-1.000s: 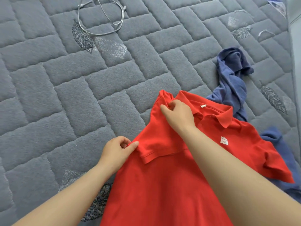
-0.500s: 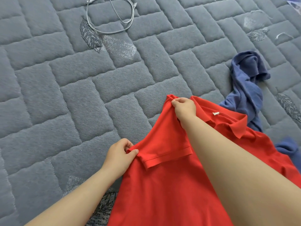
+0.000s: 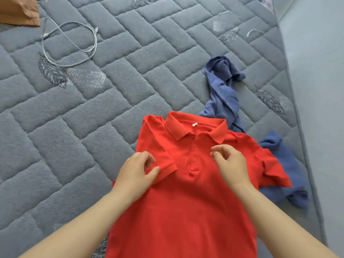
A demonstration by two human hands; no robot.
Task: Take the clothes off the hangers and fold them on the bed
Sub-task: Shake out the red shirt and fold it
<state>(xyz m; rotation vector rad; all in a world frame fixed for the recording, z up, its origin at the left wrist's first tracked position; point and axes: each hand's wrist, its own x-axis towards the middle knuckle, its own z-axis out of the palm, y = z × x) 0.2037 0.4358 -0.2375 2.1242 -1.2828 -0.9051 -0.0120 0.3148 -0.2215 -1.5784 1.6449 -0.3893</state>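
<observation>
I see the red polo shirt (image 3: 186, 202) lying front-up on the grey quilted bed (image 3: 93, 146), collar away from me. My left hand (image 3: 135, 175) pinches the hem of the folded-in sleeve (image 3: 158, 149). My right hand (image 3: 230, 164) is over the chest, fingers loosely curled, gripping nothing. A crumpled blue garment (image 3: 225, 94) lies partly under the shirt; 1 white cable (image 3: 74, 43) lies well apart.

Bed (image 3: 130, 86) open left; blue garment (image 3: 223, 94) blocks right.
</observation>
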